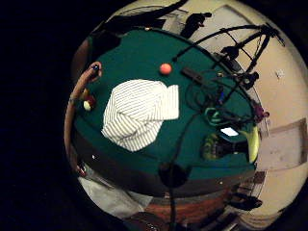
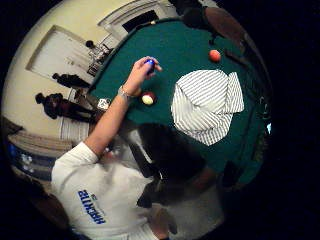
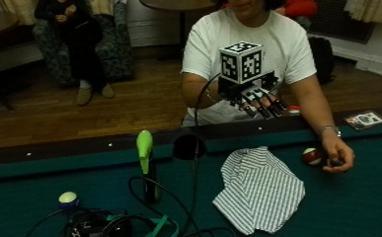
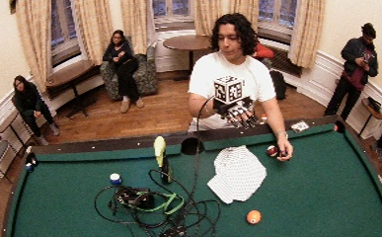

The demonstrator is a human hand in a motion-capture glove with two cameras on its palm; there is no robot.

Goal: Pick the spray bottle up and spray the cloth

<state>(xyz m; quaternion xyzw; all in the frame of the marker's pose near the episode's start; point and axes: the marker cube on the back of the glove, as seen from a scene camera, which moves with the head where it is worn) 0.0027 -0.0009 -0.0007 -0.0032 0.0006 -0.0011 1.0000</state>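
The spray bottle [image 3: 146, 163] stands on the green table [image 3: 348, 207], well apart from the gloved right hand [image 3: 256, 101], whose relaxed, empty fingers [image 3: 264, 111] hang above the striped cloth [image 3: 259, 190].

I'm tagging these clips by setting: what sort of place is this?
Probably a games or lounge room: the work surface is a green-felt pool table with billiard balls on it, and curtained windows and armchairs stand behind.
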